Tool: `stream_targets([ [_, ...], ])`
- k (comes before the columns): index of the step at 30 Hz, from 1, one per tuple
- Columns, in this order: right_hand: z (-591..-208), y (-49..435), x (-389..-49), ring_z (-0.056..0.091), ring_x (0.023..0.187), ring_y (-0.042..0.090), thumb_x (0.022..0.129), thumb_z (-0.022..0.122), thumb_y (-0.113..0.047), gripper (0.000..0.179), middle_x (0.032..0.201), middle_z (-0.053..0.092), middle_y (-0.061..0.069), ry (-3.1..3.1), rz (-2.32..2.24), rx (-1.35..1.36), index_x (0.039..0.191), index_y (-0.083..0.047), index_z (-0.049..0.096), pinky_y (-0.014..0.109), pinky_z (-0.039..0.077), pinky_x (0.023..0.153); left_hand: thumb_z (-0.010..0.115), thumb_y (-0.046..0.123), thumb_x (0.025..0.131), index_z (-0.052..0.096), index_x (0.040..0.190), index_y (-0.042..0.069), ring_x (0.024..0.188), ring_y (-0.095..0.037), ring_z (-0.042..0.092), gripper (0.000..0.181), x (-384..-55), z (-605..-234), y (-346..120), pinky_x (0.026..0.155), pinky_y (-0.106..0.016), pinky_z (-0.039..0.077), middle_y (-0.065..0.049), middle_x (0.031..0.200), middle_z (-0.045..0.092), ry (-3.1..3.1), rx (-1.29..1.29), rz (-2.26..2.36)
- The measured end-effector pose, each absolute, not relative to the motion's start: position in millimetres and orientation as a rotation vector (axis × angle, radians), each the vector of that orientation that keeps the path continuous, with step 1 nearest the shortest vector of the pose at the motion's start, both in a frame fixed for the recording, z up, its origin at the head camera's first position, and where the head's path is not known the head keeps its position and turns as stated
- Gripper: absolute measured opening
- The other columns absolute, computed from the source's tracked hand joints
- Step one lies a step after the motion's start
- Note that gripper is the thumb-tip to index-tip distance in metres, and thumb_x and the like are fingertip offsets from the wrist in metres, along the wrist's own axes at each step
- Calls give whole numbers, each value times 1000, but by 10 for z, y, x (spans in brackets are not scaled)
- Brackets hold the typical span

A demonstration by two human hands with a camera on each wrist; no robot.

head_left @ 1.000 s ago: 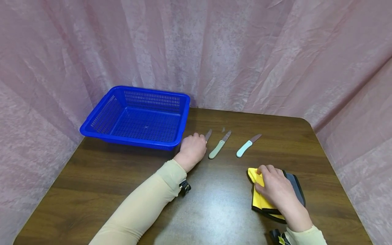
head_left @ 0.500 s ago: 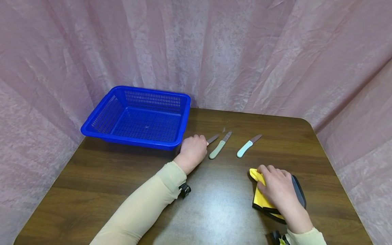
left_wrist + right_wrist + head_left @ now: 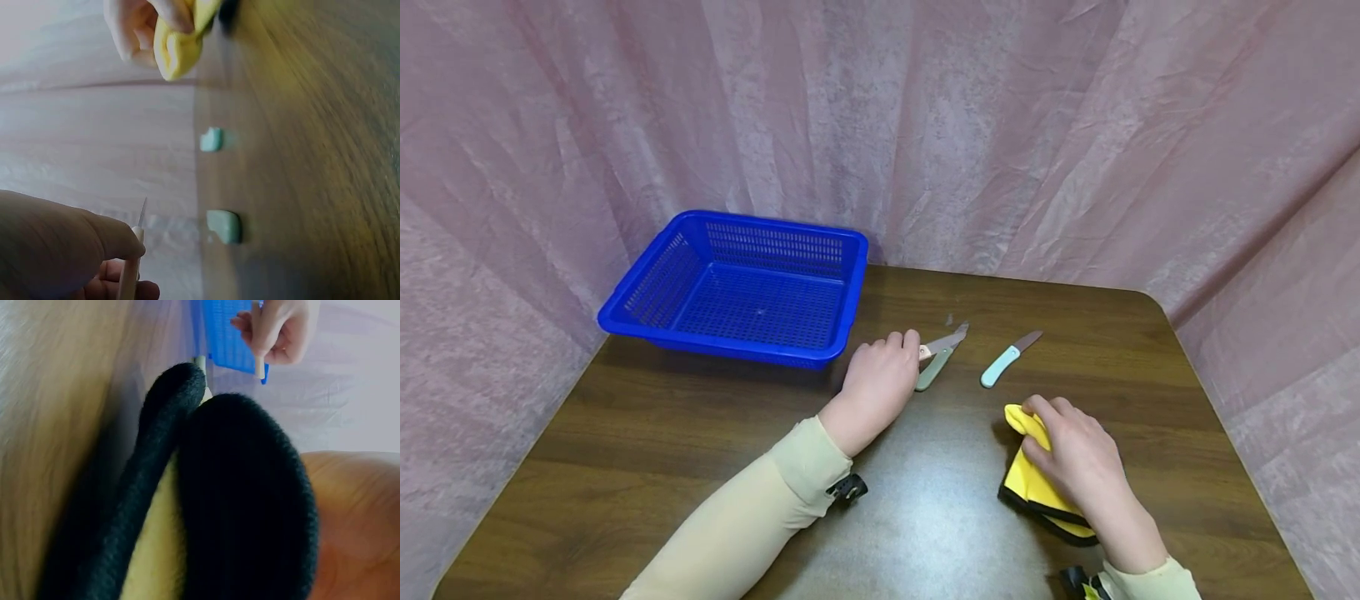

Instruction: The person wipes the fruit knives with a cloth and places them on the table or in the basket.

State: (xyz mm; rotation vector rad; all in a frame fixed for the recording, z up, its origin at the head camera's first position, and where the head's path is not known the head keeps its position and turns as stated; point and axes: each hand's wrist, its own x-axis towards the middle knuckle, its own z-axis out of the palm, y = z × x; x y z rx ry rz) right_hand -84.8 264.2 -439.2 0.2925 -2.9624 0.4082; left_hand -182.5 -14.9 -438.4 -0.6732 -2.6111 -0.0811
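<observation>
High head view facing forward and down, close sideways wrist views, all sharing yellow cloth (image 3: 1033,482)

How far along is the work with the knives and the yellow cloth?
Already done: the pale-handled knife is off the table. In hand: the left hand grips it; the right hand holds the yellow cloth, apart from it. Left, probably: bringing the two together, then the green-handled knife and light-blue knife, both lying on the table.

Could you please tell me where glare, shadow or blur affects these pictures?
Head view: white glare on the table, shadow under the basket; left wrist view: curtain washed out at top left, lower green knife handle soft; right wrist view: yellow cloth's black edging nearly featureless, left hand hazy.
</observation>
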Motion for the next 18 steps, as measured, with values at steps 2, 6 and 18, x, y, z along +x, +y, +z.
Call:
stream_targets([
  [2, -4371, 2615, -854, 67, 86, 36, 90, 77, -12, 34, 108, 71, 11, -2952, 427, 284, 123, -14, 71, 60, 54, 73, 72, 15, 105, 59, 96, 8, 64, -24, 67, 17, -1781, -4343, -173, 53, -37, 49, -6, 82, 65, -2582, -685, -78],
  [6, -4337, 2556, -884, 68, 87, 34, 91, 75, -10, 34, 114, 72, 13, -2882, 460, 307, 124, -14, 72, 57, 54, 69, 73, 18, 106, 58, 95, 8, 63, -25, 65, 20, -1708, -4248, -244, 53, -37, 46, -6, 81, 62, -2545, -690, -115],
  [18, -4208, 2334, -1055, 72, 85, 32, 87, 78, -7, 37, 116, 74, 9, -2565, 601, 387, 123, -13, 77, 54, 54, 66, 81, 15, 99, 58, 97, 6, 63, -28, 63, 25, -1575, -4074, -524, 53, -36, 45, -6, 79, 58, -2483, -698, -206],
])
